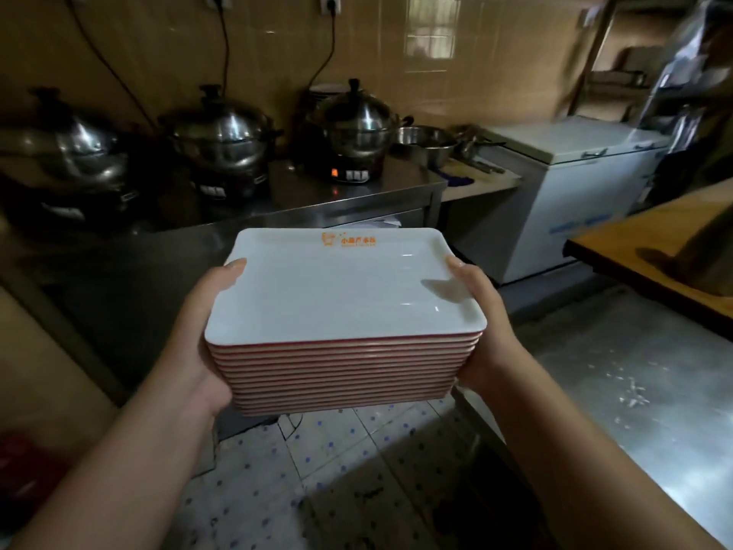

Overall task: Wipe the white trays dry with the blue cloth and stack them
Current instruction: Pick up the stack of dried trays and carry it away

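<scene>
The stack of white trays (pixel 345 307) is being carried, clamped from both short sides: the left hand (pixel 202 331) is wrapped around the left edge, its thumb laid over the rim of the top tray, and the right hand (pixel 482 331) is curled round the right edge in the same way, thumb pressed on the upper rim. The fingers underneath cannot be seen, but the load is judged to be borne from below while the thumbs keep the top trays from sliding. The stack is held level and out in front of the body, clear of every surface, above the spotted tiled floor (pixel 357 470); nothing is touched but the two hands. The trays are nested closely, red edges lined up, which suggests the stacking is largely done and the pile is now being moved as one. An orange logo (pixel 348 240) is seen on the far rim of the top tray. No blue cloth is in view. Further out, a steel counter (pixel 357 192) is seen beyond with three lidded pots (pixel 222 133), a white chest freezer (pixel 575 184) behind to the right, and a steel worktop (pixel 654 371) close at the right, a likely place for setting down.
</scene>
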